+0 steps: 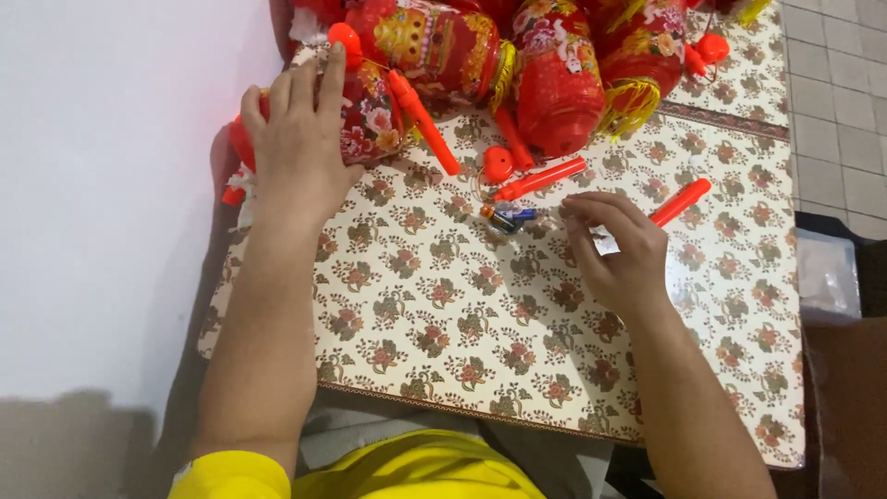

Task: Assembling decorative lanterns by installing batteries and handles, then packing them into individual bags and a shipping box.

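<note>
One floral tablecloth [443, 323], tiled floor [841, 102].

Lanterns [554, 74] cut off by top edge; small blue-orange item [504, 217] too small to identify.

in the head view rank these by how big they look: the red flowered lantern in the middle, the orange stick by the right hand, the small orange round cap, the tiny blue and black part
1. Red flowered paper lantern
2. Orange plastic stick, partly hidden by the right hand
3. Small orange round cap
4. Tiny blue and black part, close to the cap in size, so that order is unsure
</note>
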